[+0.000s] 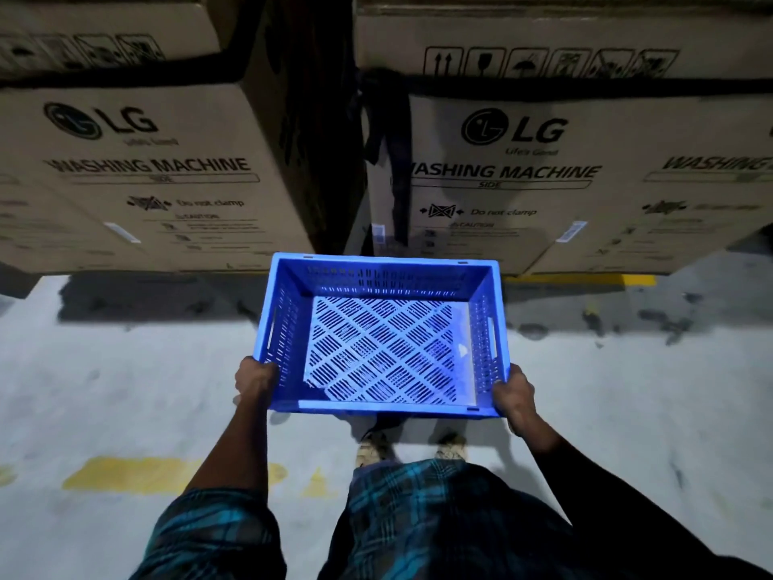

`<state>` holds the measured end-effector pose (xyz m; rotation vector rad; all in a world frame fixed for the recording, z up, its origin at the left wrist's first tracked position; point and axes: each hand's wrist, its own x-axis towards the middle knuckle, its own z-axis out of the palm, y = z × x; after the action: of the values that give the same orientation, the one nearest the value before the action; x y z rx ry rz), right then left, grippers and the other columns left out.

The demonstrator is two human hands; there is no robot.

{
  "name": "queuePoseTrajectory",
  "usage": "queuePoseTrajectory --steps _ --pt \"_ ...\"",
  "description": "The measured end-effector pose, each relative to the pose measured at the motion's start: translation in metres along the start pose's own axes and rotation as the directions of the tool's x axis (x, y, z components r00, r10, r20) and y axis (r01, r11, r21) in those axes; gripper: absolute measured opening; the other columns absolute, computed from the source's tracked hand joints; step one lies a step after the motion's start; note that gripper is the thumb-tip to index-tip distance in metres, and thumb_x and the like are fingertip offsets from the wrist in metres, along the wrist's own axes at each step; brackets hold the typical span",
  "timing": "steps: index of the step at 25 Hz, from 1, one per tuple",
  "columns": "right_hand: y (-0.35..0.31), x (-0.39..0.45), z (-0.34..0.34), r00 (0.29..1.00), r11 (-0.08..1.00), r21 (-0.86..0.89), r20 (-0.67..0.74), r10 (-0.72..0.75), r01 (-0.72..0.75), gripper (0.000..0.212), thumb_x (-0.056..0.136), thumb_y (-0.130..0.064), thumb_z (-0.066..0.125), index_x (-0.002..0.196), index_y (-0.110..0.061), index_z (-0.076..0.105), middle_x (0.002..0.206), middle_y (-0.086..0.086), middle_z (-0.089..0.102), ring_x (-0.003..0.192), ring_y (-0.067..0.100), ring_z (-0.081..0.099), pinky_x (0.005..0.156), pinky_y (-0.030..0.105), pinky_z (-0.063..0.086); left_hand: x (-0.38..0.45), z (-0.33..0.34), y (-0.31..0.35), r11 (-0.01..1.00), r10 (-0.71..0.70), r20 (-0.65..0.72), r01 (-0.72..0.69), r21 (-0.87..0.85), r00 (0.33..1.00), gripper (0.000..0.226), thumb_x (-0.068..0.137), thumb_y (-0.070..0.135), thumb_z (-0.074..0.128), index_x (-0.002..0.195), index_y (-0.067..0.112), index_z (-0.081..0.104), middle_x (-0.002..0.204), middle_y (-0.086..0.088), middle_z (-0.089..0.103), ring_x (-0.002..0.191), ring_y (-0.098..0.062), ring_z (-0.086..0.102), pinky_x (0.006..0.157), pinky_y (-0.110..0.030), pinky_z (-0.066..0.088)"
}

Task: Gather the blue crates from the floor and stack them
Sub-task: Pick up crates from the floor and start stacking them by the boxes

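Both hands, left (256, 380) and right (514, 395), grip an empty blue slotted plastic crate (382, 337) above the grey concrete floor (125, 370).

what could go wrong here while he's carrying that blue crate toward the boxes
Both the left hand and right hand grip only the near corners of the blue crate, so its far end could tip down or slip. The crate hides the floor just ahead of the feet, so a trip is possible in this dim light. Its far rim is close to the cardboard boxes and could bump them.
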<state>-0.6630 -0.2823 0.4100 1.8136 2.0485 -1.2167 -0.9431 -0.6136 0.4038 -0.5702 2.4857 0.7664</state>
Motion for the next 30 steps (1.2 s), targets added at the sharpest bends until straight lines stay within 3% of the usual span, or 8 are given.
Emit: queuePoseTrajectory --steps 4,8,13,18,23,27,30 --pt "-0.002 0.013 -0.005 0.995 0.999 0.013 -0.095 -0.029 0.03 0.035 0.078 -0.014 0.046 0.108 -0.018 0.064 0.099 0.017 0.07 0.087 0.04 0.066 0.074 0.052 0.059 -0.001 -0.002 0.01 0.998 0.045 0.066 -0.041 -0.057 0.997 0.026 0.084 0.015 0.058 0.103 -0.002 0.064 0.105 -0.023 0.067 0.093 -0.038 0.065 0.08 -0.043 0.057" --pt "-0.006 0.017 -0.01 0.996 0.999 0.041 -0.094 -0.012 0.016 0.038 0.073 -0.018 0.043 0.105 -0.024 0.063 0.099 0.018 0.069 0.086 0.043 0.067 0.073 0.052 0.057 0.001 -0.004 0.012 0.995 0.093 0.138 -0.087 -0.051 0.986 0.027 0.086 0.013 0.056 0.105 -0.004 0.063 0.104 -0.022 0.065 0.09 -0.036 0.065 0.068 -0.035 0.051" --pt "0.021 0.011 -0.005 0.999 1.0 -0.012 -0.054 0.007 -0.007 0.033 0.078 -0.018 0.043 0.107 -0.03 0.054 0.1 0.016 0.064 0.082 0.042 0.067 0.061 0.049 0.061 0.0 -0.002 0.003 0.99 0.138 0.159 -0.138 -0.009 0.978 0.027 0.087 0.015 0.057 0.106 -0.002 0.064 0.103 -0.022 0.067 0.089 -0.036 0.065 0.07 -0.036 0.05" --pt "0.041 0.03 0.004 0.998 1.0 0.026 -0.056 -0.014 0.016 0.056 0.072 -0.018 0.041 0.125 -0.021 0.058 0.11 0.016 0.068 0.092 0.041 0.067 0.075 0.051 0.06 0.002 -0.005 -0.001 0.986 0.166 0.191 -0.164 -0.022 0.968 0.027 0.088 0.012 0.056 0.109 -0.003 0.063 0.106 -0.023 0.066 0.084 -0.033 0.061 0.068 -0.035 0.047" --pt "0.017 0.02 -0.005 0.998 0.995 0.096 -0.059 0.02 -0.014 0.037 0.078 -0.008 0.048 0.109 -0.021 0.064 0.098 0.015 0.069 0.078 0.038 0.067 0.06 0.044 0.06 0.001 -0.004 0.01 0.982 0.186 0.121 -0.187 -0.002 0.975 0.023 0.087 0.012 0.057 0.103 -0.004 0.063 0.102 -0.023 0.067 0.091 -0.037 0.064 0.074 -0.038 0.051" --pt "0.024 0.021 -0.001 0.996 0.992 0.129 -0.087 0.002 0.009 0.049 0.072 -0.013 0.046 0.118 -0.018 0.064 0.098 0.013 0.069 0.079 0.034 0.064 0.076 0.05 0.059 -0.009 0.001 0.002 0.976 0.219 0.096 -0.217 -0.031 0.971 0.018 0.09 0.011 0.055 0.098 -0.003 0.062 0.097 -0.023 0.065 0.087 -0.038 0.062 0.072 -0.038 0.049" --pt "0.032 0.016 -0.002 0.993 0.99 0.138 -0.112 -0.027 0.042 0.047 0.078 -0.014 0.049 0.123 -0.018 0.063 0.106 0.014 0.071 0.095 0.038 0.065 0.087 0.048 0.056 -0.011 0.001 -0.006 0.966 0.255 0.104 -0.249 -0.063 0.961 0.017 0.091 0.011 0.055 0.096 -0.003 0.063 0.092 -0.021 0.065 0.081 -0.034 0.061 0.07 -0.039 0.049"
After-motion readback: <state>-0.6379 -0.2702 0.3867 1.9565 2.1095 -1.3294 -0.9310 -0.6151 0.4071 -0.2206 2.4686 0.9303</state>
